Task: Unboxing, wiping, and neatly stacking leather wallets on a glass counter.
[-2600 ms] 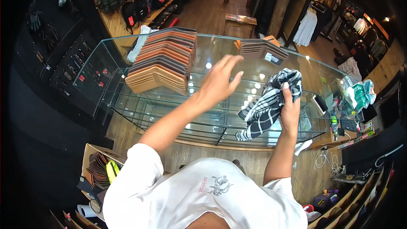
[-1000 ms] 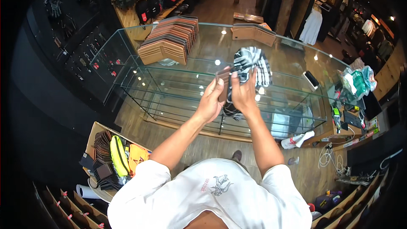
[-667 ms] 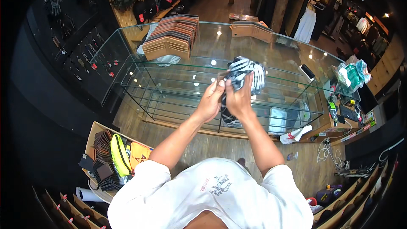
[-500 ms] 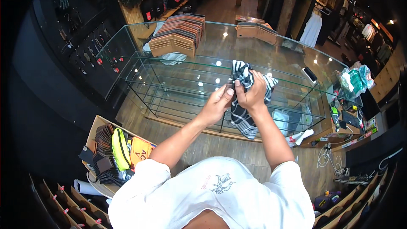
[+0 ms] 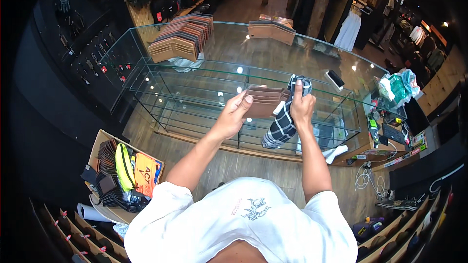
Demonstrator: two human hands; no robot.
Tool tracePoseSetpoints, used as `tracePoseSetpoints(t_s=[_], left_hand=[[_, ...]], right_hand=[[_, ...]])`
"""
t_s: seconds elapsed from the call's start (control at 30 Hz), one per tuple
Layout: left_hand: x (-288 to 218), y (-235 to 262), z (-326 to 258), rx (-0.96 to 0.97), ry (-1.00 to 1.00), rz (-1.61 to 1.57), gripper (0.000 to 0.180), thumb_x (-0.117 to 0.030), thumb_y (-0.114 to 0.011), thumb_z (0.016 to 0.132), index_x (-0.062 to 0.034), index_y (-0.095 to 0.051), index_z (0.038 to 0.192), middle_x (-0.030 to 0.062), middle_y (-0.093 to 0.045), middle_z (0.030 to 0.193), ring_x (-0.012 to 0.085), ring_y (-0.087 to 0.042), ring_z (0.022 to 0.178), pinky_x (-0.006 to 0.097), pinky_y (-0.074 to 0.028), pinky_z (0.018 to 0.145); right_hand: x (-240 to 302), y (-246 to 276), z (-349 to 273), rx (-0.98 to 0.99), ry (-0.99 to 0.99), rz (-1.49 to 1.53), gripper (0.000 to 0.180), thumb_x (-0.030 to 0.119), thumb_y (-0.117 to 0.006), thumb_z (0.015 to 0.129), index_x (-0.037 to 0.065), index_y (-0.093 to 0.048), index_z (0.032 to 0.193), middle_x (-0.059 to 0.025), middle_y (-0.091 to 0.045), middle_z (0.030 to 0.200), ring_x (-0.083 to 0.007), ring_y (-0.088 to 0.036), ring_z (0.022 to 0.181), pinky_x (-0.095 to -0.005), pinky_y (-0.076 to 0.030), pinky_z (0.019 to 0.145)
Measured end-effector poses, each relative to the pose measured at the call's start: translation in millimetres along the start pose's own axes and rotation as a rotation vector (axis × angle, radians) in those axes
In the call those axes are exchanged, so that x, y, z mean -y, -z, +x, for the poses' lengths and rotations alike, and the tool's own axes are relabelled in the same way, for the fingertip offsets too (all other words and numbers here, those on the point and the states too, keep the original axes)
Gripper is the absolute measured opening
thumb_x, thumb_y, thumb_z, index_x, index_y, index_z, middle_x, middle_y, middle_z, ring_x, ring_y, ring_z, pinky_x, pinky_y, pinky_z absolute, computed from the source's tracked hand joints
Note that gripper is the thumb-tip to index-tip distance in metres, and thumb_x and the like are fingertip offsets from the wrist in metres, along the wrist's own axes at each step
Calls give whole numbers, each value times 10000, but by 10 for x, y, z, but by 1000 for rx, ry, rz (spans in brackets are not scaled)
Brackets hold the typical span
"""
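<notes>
left hand [image 5: 233,116]: fingers curled round a brown wallet stack [image 5: 263,101], lifted off the glass counter [image 5: 204,75] | right hand [image 5: 301,107]: clenched on a striped cloth [image 5: 285,119], its tail hanging just beside the stack, seemingly for wiping

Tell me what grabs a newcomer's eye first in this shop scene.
At centre, the left hand holds a stack of brown wallets over the glass display case, while the right hand grips a checked cloth. A fanned row of tan wallets sits on the case's far left corner.
</notes>
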State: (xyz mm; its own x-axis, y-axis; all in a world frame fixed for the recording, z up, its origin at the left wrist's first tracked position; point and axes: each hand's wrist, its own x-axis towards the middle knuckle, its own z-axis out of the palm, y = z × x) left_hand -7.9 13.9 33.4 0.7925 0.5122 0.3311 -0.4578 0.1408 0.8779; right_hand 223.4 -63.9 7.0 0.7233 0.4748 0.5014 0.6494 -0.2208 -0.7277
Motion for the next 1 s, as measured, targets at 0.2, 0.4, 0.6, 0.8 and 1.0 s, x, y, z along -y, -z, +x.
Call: tracePoseSetpoints(t_s=[0.2, 0.4, 0.6, 0.8, 1.0], left_hand=[[75, -93, 85, -74, 24, -61, 574, -428, -484, 1076, 9, -483, 1448, 136, -630, 1325, 211, -620, 1214, 369, -498, 1041], [67, -133, 140, -45, -6, 3, 601, -454, -505, 1059, 12, -489, 1438, 126, -646, 1295, 203, -630, 1196, 364, -504, 1031], [63, 170, 130, -201, -39, -96, 510, -422, -519, 1062, -18, -527, 1373, 105, -639, 1295, 195, -625, 1194, 366, -510, 1029], [423, 268, 234, -600, -253, 573, 469, -315, -535, 1074, -32, -456, 1439, 148, -576, 1337, 268, -575, 1214, 381, -426, 1067], [549, 50, 251, -438, -269, 555, 522, 17, -471, 1025, -5, -386, 1539, 181, -438, 1568, 242, -417, 1448, 362, -319, 1187]], right_hand=[[21, 119, -157, -176, 207, 243, 498, 465, -666, 943, -20, -721, 844, -292, -670, 737, -453, -709, 831, -502, -520, 718], [-162, 148, -40, -97, -81, 224, 629, 527, -529, 1024, -62, -677, 859, -268, -632, 673, -395, -696, 709, -486, -494, 678], [-126, 409, -223, 584, -603, 1517, 631, 583, -438, 1048, 73, -535, 1407, -108, -652, 1295, -259, -665, 1142, -406, -547, 982], [371, 107, -647, 292, -246, 989, 492, 406, -634, 1020, -5, -622, 1289, -53, -669, 1220, -149, -595, 1111, -321, -449, 1004], [684, -180, -892, 255, 23, 484, 377, 362, -681, 974, -12, -715, 1009, -188, -726, 897, -325, -699, 839, -427, -522, 787]])
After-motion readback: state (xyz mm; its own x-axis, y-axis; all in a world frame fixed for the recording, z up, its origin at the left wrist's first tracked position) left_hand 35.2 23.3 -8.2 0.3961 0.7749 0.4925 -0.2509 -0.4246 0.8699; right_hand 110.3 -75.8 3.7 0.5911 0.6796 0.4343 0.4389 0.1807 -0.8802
